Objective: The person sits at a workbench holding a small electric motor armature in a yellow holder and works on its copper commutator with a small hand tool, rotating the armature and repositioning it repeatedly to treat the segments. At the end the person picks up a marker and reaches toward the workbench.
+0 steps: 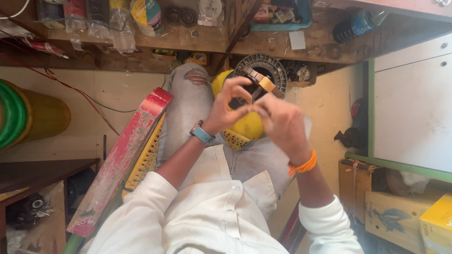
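Small tan block [266,84] w/ dark strip sits above lap, over yellow object [249,126]; long axis runs upper-left to lower-right. Left hand [229,107] fingertips pinched together just below it. Right hand [282,124] blurred, grip can't be told; block lies above its fingertips.

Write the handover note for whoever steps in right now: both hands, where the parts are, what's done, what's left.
Left hand: raised over the lap, fingertips pinched against the right hand's; what they pinch is too small to tell.
Right hand: blurred, fingers meeting the left.
Yellow part: on the lap, under both hands.
Round grey finned part: just beyond the hands, by the wooden bench.
Done: cannot tell.
Left: fingertip work is under way over the yellow part.
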